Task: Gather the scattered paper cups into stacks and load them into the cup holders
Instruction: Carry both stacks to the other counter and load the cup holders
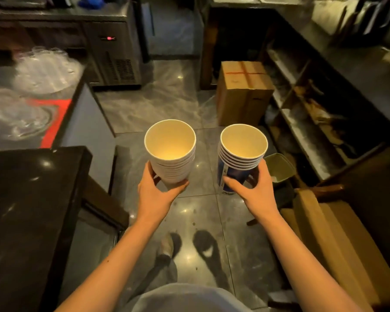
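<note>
Gathering looks done: the left hand (154, 192) grips a white stack (170, 154), the right hand (256, 186) a blue stack (240, 158) at its 3 o'clock. Loading remains; no cup holders show.

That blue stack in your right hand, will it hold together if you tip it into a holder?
Probably: the blue cup stack looks tightly nested, so fairly stiff. It is likely light, as the right hand holds it alone. Tilting may slide cups apart.

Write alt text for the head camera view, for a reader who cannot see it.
A person's left hand holds a stack of plain white paper cups and the right hand holds a stack of blue-printed paper cups, both upright above a grey tiled floor. A brown cardboard box stands beyond, beside dark shelving.
</note>
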Demonstrator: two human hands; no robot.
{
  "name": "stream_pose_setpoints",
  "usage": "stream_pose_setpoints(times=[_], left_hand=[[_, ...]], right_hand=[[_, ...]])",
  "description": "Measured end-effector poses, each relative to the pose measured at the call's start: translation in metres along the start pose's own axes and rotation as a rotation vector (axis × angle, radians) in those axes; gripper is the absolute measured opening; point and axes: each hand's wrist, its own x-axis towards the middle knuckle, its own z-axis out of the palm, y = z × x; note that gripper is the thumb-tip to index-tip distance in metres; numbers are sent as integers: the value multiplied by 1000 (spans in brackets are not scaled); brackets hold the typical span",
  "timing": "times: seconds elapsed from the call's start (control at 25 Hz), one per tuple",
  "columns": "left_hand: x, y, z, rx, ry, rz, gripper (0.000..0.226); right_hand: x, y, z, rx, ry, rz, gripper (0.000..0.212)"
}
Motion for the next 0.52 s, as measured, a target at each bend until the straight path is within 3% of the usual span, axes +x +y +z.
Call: stream_pose_setpoints(times=[0.36,0.52], left_hand=[[185,-8,39,-67,-281,36,90],[243,-12,87,-88,-366,-4,84]], right_hand=[[124,7,30,5,270,118,70],[170,18,14,-43,357,147,77]])
